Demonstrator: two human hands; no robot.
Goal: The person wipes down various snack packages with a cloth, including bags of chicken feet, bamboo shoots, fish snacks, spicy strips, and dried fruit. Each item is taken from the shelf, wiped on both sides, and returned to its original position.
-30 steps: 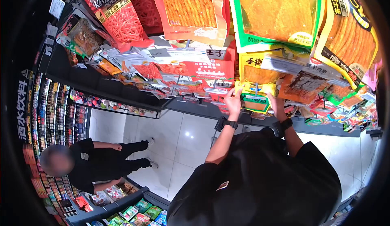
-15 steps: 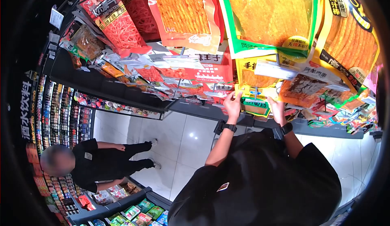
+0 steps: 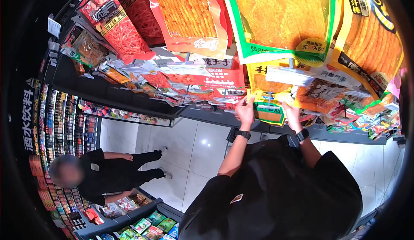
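A yellow and green snack packet (image 3: 268, 113) hangs low on the rack, between my two hands. My left hand (image 3: 245, 110) is closed with thumb and fingers pinched at the packet's left edge. At its right edge my right hand (image 3: 292, 115) is closed on the packet, its fingers partly hidden behind it. Both wrists wear black bands. Just above, a white price tag (image 3: 290, 76) covers part of another yellow packet (image 3: 264, 81). A large green-edged packet (image 3: 282, 18) hangs over them.
Red packets (image 3: 114, 24) hang to the left, a big yellow packet (image 3: 368, 42) to the right. The dark shelf edge (image 3: 207, 114) runs beneath. Another person in black (image 3: 112, 171) stands at the left on the tiled floor, near bottle shelves (image 3: 64, 119) and a snack bin (image 3: 151, 227).
The view has shifted slightly, and the upper packets sit a little further left. My hands stay at the small packet with almost no movement. The other person's head has turned or shifted slightly.
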